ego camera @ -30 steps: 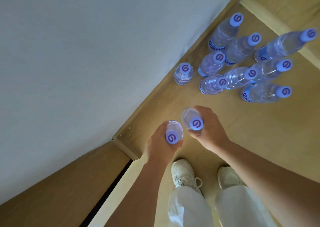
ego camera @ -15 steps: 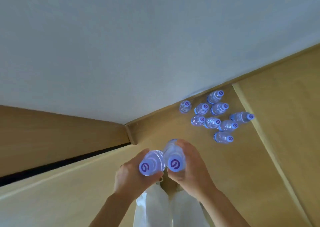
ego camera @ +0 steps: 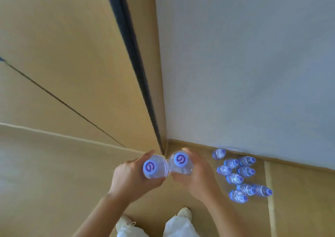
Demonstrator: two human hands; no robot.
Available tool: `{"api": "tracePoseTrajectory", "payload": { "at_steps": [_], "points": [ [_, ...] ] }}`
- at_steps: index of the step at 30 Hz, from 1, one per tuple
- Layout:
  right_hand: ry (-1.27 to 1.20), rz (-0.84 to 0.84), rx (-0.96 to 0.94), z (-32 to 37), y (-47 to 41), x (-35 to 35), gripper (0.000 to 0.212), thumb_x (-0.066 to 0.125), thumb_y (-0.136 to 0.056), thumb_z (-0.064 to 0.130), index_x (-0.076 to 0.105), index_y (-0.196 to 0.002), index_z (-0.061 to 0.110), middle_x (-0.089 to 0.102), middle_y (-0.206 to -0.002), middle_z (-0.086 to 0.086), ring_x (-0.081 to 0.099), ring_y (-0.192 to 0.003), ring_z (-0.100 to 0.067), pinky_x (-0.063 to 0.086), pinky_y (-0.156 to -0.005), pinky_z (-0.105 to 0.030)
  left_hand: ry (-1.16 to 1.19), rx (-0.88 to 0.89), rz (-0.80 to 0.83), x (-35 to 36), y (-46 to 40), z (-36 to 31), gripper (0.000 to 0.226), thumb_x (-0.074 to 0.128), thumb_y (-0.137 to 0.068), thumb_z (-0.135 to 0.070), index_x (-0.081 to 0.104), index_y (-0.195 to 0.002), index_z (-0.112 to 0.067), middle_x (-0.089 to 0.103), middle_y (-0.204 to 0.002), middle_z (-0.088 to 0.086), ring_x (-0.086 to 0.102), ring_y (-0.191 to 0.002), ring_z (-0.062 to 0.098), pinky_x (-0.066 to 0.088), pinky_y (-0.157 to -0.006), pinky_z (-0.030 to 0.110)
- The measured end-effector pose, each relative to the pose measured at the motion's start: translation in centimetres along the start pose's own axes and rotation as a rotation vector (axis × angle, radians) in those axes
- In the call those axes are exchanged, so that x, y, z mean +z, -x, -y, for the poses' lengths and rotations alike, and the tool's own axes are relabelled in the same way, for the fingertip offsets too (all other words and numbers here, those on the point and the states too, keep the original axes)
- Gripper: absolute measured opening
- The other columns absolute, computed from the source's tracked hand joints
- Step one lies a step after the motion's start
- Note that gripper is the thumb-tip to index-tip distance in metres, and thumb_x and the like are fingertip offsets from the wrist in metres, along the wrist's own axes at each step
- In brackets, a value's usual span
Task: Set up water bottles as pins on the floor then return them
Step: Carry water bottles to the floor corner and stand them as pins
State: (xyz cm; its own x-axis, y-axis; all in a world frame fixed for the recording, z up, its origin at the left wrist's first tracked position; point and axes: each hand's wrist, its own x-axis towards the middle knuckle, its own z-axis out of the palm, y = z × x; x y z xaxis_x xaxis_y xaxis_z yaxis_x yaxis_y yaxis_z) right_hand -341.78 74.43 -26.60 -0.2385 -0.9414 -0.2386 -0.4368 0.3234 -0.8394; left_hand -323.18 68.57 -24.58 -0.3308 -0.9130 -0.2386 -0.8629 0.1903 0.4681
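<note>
above the floor [ego camera: 54,182], both hands grip upright bottles.

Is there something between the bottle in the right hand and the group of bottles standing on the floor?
In the head view, only the right hand's own fingers and bare floor separate its bottle from the group of bottles.

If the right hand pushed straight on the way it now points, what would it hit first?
Probably the clear plastic bottle with the blue cap in the left hand: the right hand points left with its own clear bottle, and the two look nearly touching; depth is unclear.
</note>
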Motion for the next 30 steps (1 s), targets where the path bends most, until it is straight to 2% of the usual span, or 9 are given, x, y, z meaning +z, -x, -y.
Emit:
{"api": "tracePoseTrajectory", "payload": {
  "at_steps": [3, 5, 7, 9, 13, 18, 23, 27, 30],
  "points": [
    [0.023, 0.162, -0.023, 6.3, -0.1, 2.8, 0.066, 0.073, -0.054, 0.051, 0.060, -0.111, 0.019, 0.066, -0.101, 0.003, 0.062, -0.095, -0.018, 0.050, -0.087, -0.039, 0.022, -0.100, -0.059, -4.9, 3.1, 3.5, 0.065, 0.066, -0.052, -0.070, 0.050, -0.113, -0.051, 0.060, -0.067, -0.025, 0.060, -0.069, 0.005, 0.034, -0.055, 0.008],
    [0.033, 0.204, -0.063, 10.2, -0.1, 5.5, 0.054, 0.066, -0.052, 0.053, 0.061, -0.095, 0.019, 0.067, -0.088, 0.001, 0.063, -0.084, -0.020, 0.052, -0.079, -0.043, 0.049, -0.149, -0.115, -8.0, 5.7, 6.0, 0.067, 0.056, -0.047, -0.073, 0.034, -0.109, -0.057, 0.055, -0.077, -0.038, 0.059, -0.069, 0.006, 0.035, -0.052, 0.006],
    [0.066, 0.238, -0.122, 13.8, 0.0, 8.7, 0.052, 0.065, -0.051, 0.056, 0.061, -0.090, 0.021, 0.067, -0.084, 0.003, 0.063, -0.080, -0.017, 0.052, -0.077, -0.040, 0.060, -0.208, -0.195, -10.9, 8.3, 8.8, 0.070, 0.047, -0.043, -0.073, 0.019, -0.106, -0.062, 0.040, -0.085, -0.053, 0.059, -0.069, 0.006, 0.034, -0.051, 0.004],
    [0.097, 0.279, -0.173, 17.3, 0.2, 12.2, 0.056, 0.067, -0.049, 0.057, 0.063, -0.095, 0.026, 0.068, -0.088, 0.009, 0.064, -0.085, -0.012, 0.052, -0.080, -0.036, 0.069, -0.284, -0.270, -13.4, 10.8, 12.1, 0.073, 0.045, -0.040, -0.072, 0.021, -0.108, -0.059, 0.046, -0.079, -0.048, 0.058, -0.063, 0.007, 0.035, -0.052, 0.005],
    [0.162, 0.303, -0.288, 23.6, 0.8, 19.6, 0.033, 0.079, -0.057, 0.044, 0.059, -0.081, 0.036, 0.064, -0.075, 0.022, 0.060, -0.072, -0.001, 0.051, -0.070, -0.026, 0.054, -0.393, -0.384, -18.0, 14.8, 19.3, 0.070, 0.052, -0.041, -0.068, 0.040, -0.105, -0.044, 0.061, -0.069, -0.020, 0.058, -0.064, 0.009, 0.041, -0.055, 0.013],
    [0.150, 0.442, -0.366, 30.7, 2.7, 28.8, 0.036, 0.075, -0.055, 0.045, 0.063, -0.084, 0.029, 0.068, -0.078, 0.012, 0.064, -0.076, -0.011, 0.054, -0.073, -0.036, 0.060, -0.572, -0.446, -22.8, 18.6, 26.4, 0.043, 0.054, -0.048, -0.058, 0.044, -0.079, -0.030, 0.054, -0.061, -0.009, 0.038, -0.053, 0.014, 0.038, -0.049, 0.020],
    [0.160, 0.585, -0.461, 36.1, 3.6, 36.3, 0.031, 0.081, -0.061, 0.033, 0.061, -0.084, 0.028, 0.068, -0.078, 0.010, 0.064, -0.078, -0.013, 0.053, -0.074, -0.036, 0.082, -0.718, -0.496, -26.4, 21.9, 32.3, 0.039, 0.054, -0.049, -0.060, 0.045, -0.077, -0.034, 0.054, -0.058, -0.009, 0.042, -0.053, 0.013, 0.036, -0.048, 0.020],
    [0.179, 0.653, -0.510, 39.6, 2.7, 41.3, 0.027, 0.080, -0.061, 0.035, 0.059, -0.078, 0.032, 0.066, -0.074, 0.013, 0.063, -0.073, -0.009, 0.052, -0.071, -0.033, 0.119, -0.829, -0.557, -28.6, 22.8, 36.5, 0.039, 0.052, -0.049, -0.062, 0.045, -0.080, -0.040, 0.056, -0.056, -0.009, 0.047, -0.053, 0.012, 0.032, -0.046, 0.021],
    [0.204, 0.706, -0.529, 42.2, 1.2, 45.0, 0.027, 0.079, -0.062, 0.035, 0.061, -0.079, 0.027, 0.067, -0.075, 0.008, 0.064, -0.075, -0.014, 0.053, -0.072, -0.035, 0.117, -0.879, -0.583, -30.2, 22.4, 39.9, 0.039, 0.054, -0.048, -0.064, 0.045, -0.077, -0.041, 0.055, -0.054, -0.010, 0.047, -0.051, 0.008, 0.031, -0.045, 0.021]
  ]
}}
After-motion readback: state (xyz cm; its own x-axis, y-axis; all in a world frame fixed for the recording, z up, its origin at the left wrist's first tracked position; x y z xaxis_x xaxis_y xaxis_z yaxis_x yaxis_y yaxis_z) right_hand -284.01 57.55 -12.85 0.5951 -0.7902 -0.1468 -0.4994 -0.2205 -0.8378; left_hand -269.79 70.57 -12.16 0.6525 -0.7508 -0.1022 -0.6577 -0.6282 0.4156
